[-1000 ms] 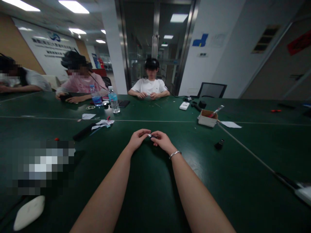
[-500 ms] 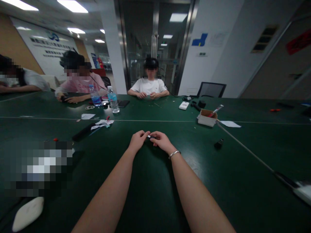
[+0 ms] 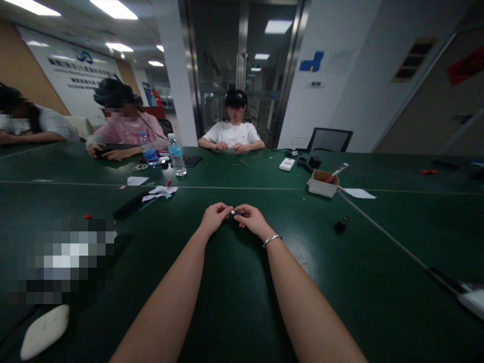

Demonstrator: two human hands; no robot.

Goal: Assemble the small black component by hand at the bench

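A small dark and silvery object (image 3: 235, 213) is pinched between my two hands, just above the green table (image 3: 234, 282). The fingertips of my left hand (image 3: 216, 218) close on its left end. On its right end, the thumb and fingers of my right hand (image 3: 251, 220) are pressed together, with a silver bracelet (image 3: 271, 240) round that wrist. My fingers cover much of the object, and its exact kind is too small to tell.
Left of my hands lie crumpled papers (image 3: 161, 191) and a black case (image 3: 130, 205). Bottles (image 3: 177, 156) stand behind. At the right are a small box (image 3: 322, 185) and a black item (image 3: 341, 225). A person (image 3: 234, 133) sits opposite; others sit left.
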